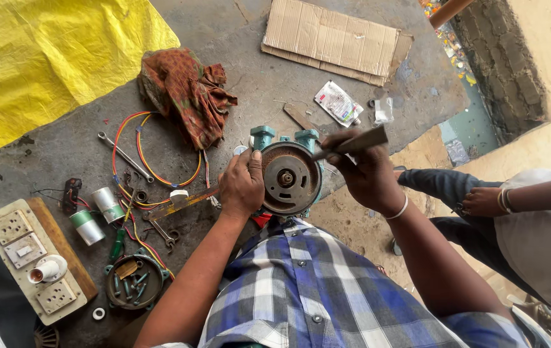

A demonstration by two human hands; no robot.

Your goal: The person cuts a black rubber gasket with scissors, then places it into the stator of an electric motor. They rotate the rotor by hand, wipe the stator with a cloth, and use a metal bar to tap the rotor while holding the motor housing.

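Observation:
A teal water pump body point(288, 175) with a rusty round face and a central shaft stands at the table's near edge. My left hand point(242, 185) grips its left rim, thumb on the face. My right hand point(365, 169) holds a flat dark metal tool point(353, 143) whose tip rests on the pump's upper right rim.
On the grey table lie a crumpled brown cloth point(188, 93), looped red and orange wires point(143, 161), a spanner point(124, 154), two capacitors point(98, 216), a cover holding bolts point(135, 283), a switchboard point(30, 258), cardboard point(333, 38) and a yellow tarp point(43, 58). Another person sits at right point(520, 212).

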